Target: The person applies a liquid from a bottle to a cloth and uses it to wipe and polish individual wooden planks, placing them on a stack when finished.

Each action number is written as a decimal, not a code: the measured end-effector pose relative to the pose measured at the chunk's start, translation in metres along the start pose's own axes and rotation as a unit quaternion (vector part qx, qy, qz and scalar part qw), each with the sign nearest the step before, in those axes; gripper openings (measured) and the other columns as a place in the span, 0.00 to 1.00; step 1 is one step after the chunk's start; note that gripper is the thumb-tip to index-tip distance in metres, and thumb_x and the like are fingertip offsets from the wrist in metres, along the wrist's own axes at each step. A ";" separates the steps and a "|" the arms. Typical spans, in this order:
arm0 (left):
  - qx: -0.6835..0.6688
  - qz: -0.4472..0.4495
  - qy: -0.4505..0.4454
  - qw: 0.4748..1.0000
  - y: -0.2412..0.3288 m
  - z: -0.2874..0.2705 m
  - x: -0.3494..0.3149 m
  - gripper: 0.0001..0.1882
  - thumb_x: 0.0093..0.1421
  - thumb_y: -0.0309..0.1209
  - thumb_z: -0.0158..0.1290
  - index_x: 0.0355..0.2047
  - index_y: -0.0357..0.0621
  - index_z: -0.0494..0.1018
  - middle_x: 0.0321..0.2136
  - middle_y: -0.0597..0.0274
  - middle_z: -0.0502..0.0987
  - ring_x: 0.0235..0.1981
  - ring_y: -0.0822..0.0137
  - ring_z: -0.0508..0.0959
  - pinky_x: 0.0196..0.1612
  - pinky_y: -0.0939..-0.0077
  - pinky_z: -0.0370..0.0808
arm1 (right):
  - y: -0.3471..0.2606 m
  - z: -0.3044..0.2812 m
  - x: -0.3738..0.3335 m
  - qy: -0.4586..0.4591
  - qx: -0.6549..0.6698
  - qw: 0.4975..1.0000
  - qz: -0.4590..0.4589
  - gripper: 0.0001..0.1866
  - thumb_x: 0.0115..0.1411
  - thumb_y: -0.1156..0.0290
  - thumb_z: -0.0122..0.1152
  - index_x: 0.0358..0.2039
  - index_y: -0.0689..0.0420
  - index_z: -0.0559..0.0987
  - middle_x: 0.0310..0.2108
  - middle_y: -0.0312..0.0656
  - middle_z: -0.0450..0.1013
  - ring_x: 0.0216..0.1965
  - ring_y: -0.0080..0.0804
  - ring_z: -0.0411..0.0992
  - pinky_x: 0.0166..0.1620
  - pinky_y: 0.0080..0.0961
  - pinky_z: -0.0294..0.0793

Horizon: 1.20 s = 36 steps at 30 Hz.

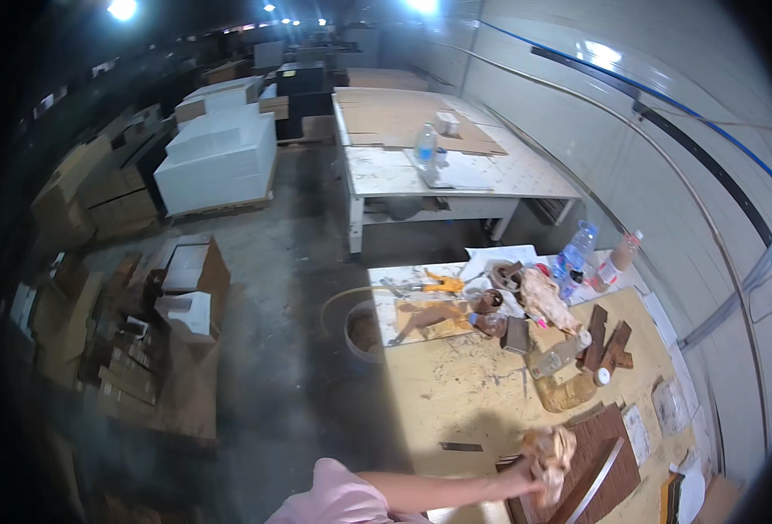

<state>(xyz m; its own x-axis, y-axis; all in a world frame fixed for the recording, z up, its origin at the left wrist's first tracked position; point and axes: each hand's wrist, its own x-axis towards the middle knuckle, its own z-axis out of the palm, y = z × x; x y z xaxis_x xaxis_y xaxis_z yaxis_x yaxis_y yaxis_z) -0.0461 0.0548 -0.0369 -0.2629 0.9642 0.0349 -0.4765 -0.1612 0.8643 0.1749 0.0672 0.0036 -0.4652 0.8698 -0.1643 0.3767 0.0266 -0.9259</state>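
Observation:
My left hand (pixel 522 482) reaches in from the lower edge, its arm in a pink sleeve, and grips a crumpled tan-and-white rag (pixel 550 447). The rag is over a reddish-brown wood-grain panel (pixel 611 434) on the worktable (pixel 438 393). Across the panel lies a narrow strip with a pale edge (pixel 597 479). Left of the rag rests a thin dark strip (pixel 462 447). Beyond the panel, a plastic bottle of yellowish liquid (pixel 569 393) lies on its side beside a clear bottle (pixel 560 355). My right hand is out of sight.
Brown wood pieces (pixel 615 345), a dark block (pixel 515 335), an orange-handled tool (pixel 443 282), another rag (pixel 545 299) and upright bottles (pixel 615 262) crowd the table's far end. A bucket (pixel 364 332) stands by its left side. A wall (pixel 709 236) runs along the right.

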 end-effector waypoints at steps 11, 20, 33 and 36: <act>-0.268 0.080 -0.053 0.959 -0.005 0.004 -0.035 0.20 0.61 0.33 0.62 0.48 0.48 0.65 0.40 0.70 0.73 0.39 0.75 0.75 0.39 0.76 0.75 | -0.014 0.017 0.011 -0.173 0.230 0.937 0.198 0.33 0.70 0.44 0.44 0.65 0.55 0.63 0.66 0.46 0.61 0.59 0.46 0.67 0.58 0.45 0.71; -0.060 -0.042 0.110 0.991 0.001 0.014 -0.043 0.21 0.57 0.15 0.59 0.47 0.51 0.68 0.39 0.69 0.72 0.39 0.72 0.76 0.45 0.72 0.80 | -0.009 0.063 -0.023 0.127 0.050 0.990 -0.029 0.13 0.66 0.75 0.53 0.48 0.66 0.78 0.38 0.34 0.78 0.39 0.18 0.71 0.43 0.17 0.71; -0.187 -0.083 0.083 0.975 -0.014 -0.011 0.012 0.27 0.59 0.21 0.58 0.57 0.55 0.66 0.49 0.70 0.72 0.49 0.70 0.75 0.54 0.69 0.75 | 0.030 0.009 -0.098 0.436 0.053 0.896 0.070 0.13 0.62 0.78 0.58 0.45 0.71 0.80 0.35 0.37 0.78 0.36 0.20 0.73 0.41 0.18 0.72; -0.159 -0.098 0.096 0.978 -0.006 -0.016 0.008 0.27 0.60 0.21 0.58 0.58 0.54 0.65 0.50 0.70 0.71 0.51 0.71 0.73 0.55 0.70 0.73 | 0.058 -0.032 -0.116 0.505 -0.020 0.861 0.053 0.13 0.62 0.79 0.57 0.45 0.71 0.80 0.35 0.38 0.79 0.37 0.21 0.74 0.43 0.20 0.73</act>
<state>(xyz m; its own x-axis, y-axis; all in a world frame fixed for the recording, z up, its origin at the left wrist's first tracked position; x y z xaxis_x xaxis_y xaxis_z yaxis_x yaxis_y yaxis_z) -0.0588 0.0605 -0.0503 -0.2783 0.9309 -0.2364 -0.7621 -0.0643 0.6443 0.2762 -0.0161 -0.0198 0.4999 0.8527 0.1517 0.4106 -0.0791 -0.9084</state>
